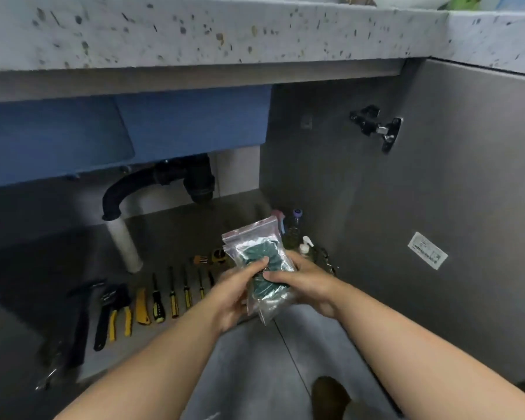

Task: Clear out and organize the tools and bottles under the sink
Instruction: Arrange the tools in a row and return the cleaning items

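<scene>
In the head view, a little right of centre, both hands hold a clear zip bag (265,251) upright in the air in front of the open cabinet. There may be two bags stacked; I cannot tell for sure. The left grip (237,295) is curled round its left edge with the thumb across the front, and the right grip (303,283) pinches the right side, thumb on the dark green contents. The bag looks light and soft, and its film is probably slippery and easily crumpled, so the padded green middle is likely a surer hold than the loose sealed top. At lower left, a row of tools (152,301) lies on the cabinet floor (170,228). Behind the bag stand a pump bottle (305,245) and a purple-capped bottle (296,221).
</scene>
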Motion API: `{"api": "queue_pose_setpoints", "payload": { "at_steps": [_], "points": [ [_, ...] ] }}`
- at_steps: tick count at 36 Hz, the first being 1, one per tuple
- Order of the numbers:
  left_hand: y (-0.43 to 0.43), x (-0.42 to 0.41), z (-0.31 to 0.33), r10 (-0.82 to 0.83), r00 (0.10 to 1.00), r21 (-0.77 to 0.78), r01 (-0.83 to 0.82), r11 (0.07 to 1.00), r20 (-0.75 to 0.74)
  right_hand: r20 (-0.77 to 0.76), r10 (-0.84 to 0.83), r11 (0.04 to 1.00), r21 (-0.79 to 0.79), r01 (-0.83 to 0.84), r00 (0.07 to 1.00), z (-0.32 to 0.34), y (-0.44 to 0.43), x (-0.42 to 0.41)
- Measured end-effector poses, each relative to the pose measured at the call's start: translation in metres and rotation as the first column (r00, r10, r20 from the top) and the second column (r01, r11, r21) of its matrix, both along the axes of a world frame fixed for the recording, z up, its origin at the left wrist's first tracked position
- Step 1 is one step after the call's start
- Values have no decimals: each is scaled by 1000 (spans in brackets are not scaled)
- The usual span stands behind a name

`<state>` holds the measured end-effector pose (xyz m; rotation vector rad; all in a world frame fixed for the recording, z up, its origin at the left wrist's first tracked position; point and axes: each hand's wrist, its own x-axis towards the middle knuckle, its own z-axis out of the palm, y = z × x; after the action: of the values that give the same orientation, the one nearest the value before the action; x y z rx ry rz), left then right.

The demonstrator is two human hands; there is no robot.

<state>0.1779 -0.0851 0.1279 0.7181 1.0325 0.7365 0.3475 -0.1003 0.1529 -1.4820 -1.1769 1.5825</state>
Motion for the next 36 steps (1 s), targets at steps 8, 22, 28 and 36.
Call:
{"api": "queue_pose_setpoints", "payload": {
  "at_steps": [8, 22, 28, 36],
  "points": [
    [60, 46, -79, 76, 995, -183, -86, 979, -61, -293, -485, 865, -302, 401, 824, -94, 22, 13],
    [184, 61, -139, 20, 817, 73, 27, 997, -576, -347, -779, 627, -436, 646, 522, -189, 100, 9],
    [237, 60, -135, -1, 705, 337, 340, 878, -710, -299, -821, 571, -450, 686, 487, -222, 128, 9],
    [273, 82, -148, -97, 763, 371, 416, 830, -640, -96, -837, 501, -531, 683, 539, -237, 151, 4]
  ]
}}
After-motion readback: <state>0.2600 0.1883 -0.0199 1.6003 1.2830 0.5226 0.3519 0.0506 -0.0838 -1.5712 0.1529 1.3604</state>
